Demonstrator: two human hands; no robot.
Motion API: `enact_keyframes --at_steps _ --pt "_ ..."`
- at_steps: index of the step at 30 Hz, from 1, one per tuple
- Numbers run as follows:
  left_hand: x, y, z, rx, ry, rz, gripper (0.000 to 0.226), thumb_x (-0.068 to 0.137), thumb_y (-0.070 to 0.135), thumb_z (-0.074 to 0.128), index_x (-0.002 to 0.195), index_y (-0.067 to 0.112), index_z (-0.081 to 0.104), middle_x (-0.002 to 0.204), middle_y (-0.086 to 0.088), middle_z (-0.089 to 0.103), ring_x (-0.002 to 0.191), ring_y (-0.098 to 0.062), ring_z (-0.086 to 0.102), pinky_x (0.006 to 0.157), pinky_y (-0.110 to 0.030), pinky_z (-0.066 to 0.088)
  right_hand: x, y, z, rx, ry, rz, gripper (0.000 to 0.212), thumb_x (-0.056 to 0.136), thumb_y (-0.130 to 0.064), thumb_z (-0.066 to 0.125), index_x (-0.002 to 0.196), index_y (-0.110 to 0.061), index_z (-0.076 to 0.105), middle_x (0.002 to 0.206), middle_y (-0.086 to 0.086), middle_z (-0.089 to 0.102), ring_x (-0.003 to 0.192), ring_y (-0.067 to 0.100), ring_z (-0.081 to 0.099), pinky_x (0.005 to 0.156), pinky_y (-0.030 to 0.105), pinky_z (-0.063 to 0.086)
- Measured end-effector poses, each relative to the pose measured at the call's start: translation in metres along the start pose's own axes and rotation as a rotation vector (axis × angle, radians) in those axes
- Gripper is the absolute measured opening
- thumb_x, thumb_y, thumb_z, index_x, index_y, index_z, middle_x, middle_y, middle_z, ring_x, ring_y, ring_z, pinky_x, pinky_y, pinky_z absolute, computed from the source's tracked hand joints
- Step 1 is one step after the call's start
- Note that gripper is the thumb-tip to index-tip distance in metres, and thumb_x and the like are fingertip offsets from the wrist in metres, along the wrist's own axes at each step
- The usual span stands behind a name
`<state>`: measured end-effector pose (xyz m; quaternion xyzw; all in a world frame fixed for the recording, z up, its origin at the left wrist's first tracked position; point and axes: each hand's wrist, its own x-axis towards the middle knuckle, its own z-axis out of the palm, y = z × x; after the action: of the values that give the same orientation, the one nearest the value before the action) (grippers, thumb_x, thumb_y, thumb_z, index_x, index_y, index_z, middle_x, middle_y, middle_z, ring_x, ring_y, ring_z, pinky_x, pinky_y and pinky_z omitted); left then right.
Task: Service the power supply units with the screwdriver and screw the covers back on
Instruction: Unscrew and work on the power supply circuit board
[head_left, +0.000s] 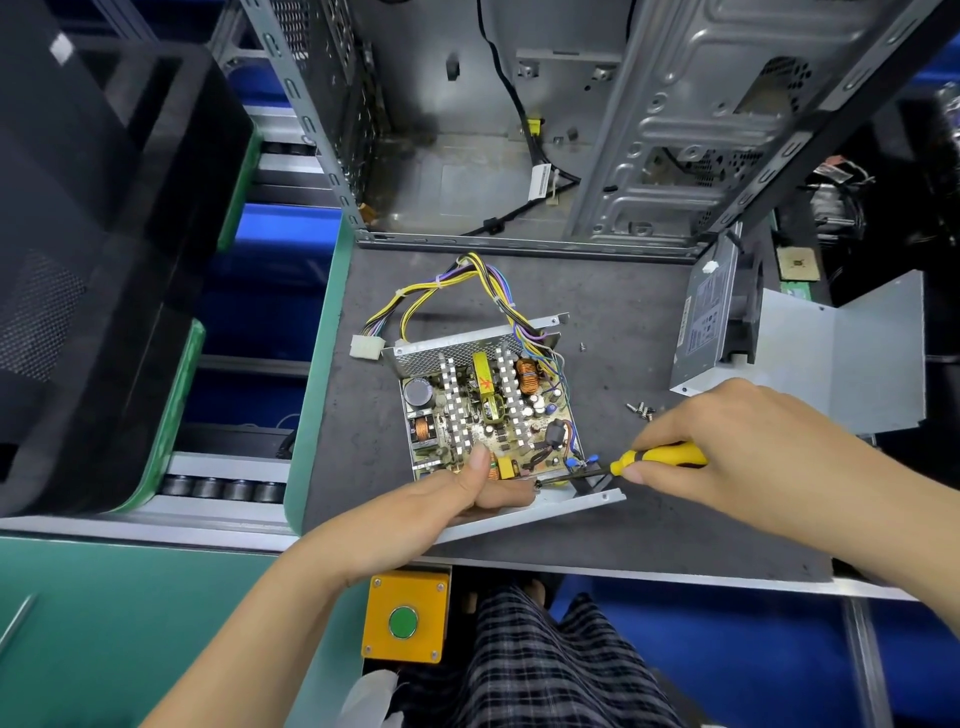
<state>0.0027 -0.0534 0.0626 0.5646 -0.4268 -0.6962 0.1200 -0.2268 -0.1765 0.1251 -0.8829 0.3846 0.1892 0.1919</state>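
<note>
An opened power supply unit (488, 410) lies on the grey mat, its circuit board, heatsinks and coils bare, with a yellow wire bundle (467, 280) looping behind it. My left hand (467, 499) grips the unit's near metal wall, thumb up on the board's edge. My right hand (743, 447) holds a yellow-handled screwdriver (654, 460); its dark shaft points left and its tip sits at the board's near right corner. The removed cover (841, 353), with a fan and label, stands at the right. Several loose screws (641, 410) lie just beyond my right hand.
An open computer case (571, 130) stands at the back of the mat. One stray screw (583, 346) lies right of the unit. A yellow box with a green button (405, 618) hangs under the table's front edge. A black bin (104, 260) sits on the conveyor at left.
</note>
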Motion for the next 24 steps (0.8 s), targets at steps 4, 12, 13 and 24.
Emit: enact_keyframes --at_steps 4,12,13,24 --pt "0.0003 -0.0016 -0.0002 -0.001 0.006 -0.002 0.075 0.084 0.072 0.008 0.129 0.043 0.061 0.134 0.038 0.050 0.132 0.017 0.035 0.121 -0.026 0.018 0.0007 -0.0004 0.0007 -0.002 0.000 0.003 0.033 0.087 -0.063 0.044 0.098 -0.042 0.067 0.081 -0.013 0.064 0.077 0.010 0.057 0.063 0.027 0.049" --pt "0.0004 -0.0024 -0.0003 -0.015 -0.003 0.003 0.072 0.086 0.072 0.009 0.128 0.045 0.061 0.136 0.037 0.049 0.134 0.016 0.033 0.121 -0.025 0.016 0.0018 -0.0020 0.0023 -0.005 -0.015 0.005 0.033 0.087 -0.063 0.045 0.098 -0.041 0.067 0.081 -0.013 0.063 0.076 0.010 0.056 0.062 0.026 0.047" --pt "0.0005 -0.0026 -0.0001 -0.017 -0.001 0.004 0.073 0.085 0.072 0.009 0.128 0.045 0.061 0.136 0.037 0.049 0.134 0.015 0.033 0.121 -0.026 0.016 0.0022 -0.0024 0.0027 -0.013 -0.015 0.003 0.033 0.087 -0.063 0.045 0.097 -0.040 0.067 0.079 -0.013 0.062 0.076 0.010 0.055 0.060 0.026 0.045" --pt "0.0002 -0.0007 0.0003 -0.003 0.009 0.007 0.074 0.085 0.072 0.008 0.128 0.043 0.062 0.134 0.038 0.050 0.133 0.015 0.035 0.122 -0.032 0.016 0.0010 -0.0101 0.0011 -0.073 -0.029 0.009 0.039 0.090 -0.060 0.041 0.091 -0.030 0.067 0.073 -0.007 0.061 0.073 0.013 0.054 0.058 0.028 0.043"
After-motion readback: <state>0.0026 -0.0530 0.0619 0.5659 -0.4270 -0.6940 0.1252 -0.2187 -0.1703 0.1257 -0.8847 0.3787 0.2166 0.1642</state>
